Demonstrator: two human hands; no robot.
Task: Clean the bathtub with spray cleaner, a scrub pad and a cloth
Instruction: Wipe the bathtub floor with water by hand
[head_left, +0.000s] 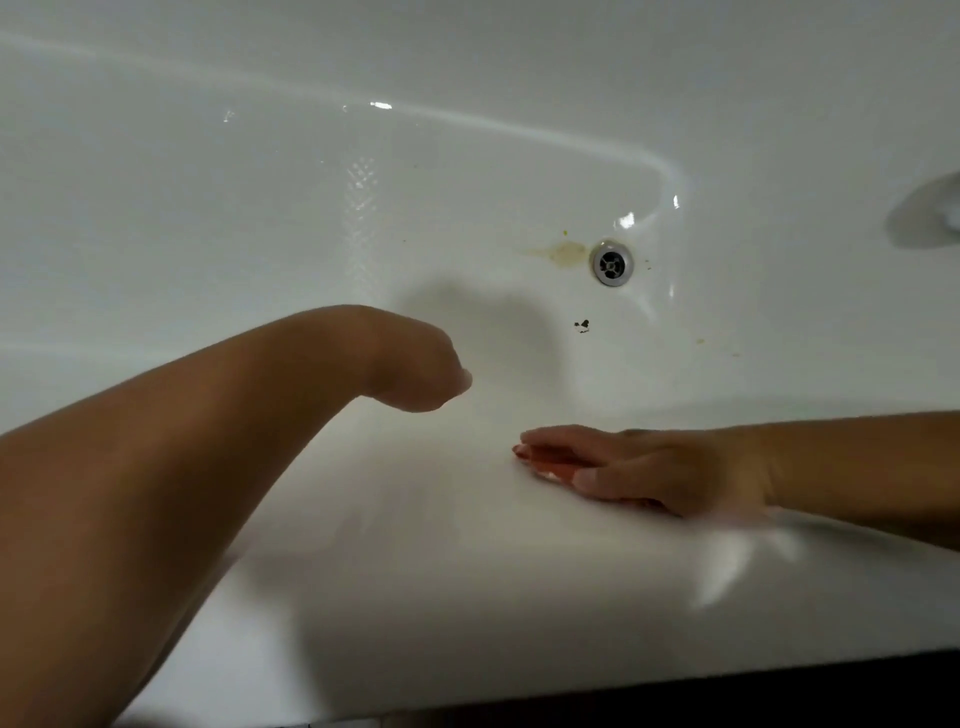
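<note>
several stains spot white bathtub

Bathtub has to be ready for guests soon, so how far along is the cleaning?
Done: nothing visible; a yellowish stain beside the drain and dark specks remain in the bathtub. In hand: no tool in view; the right hand lies flat on the rim, the left hand droops loosely nearby. Left: spraying, scrubbing and wiping.
</note>
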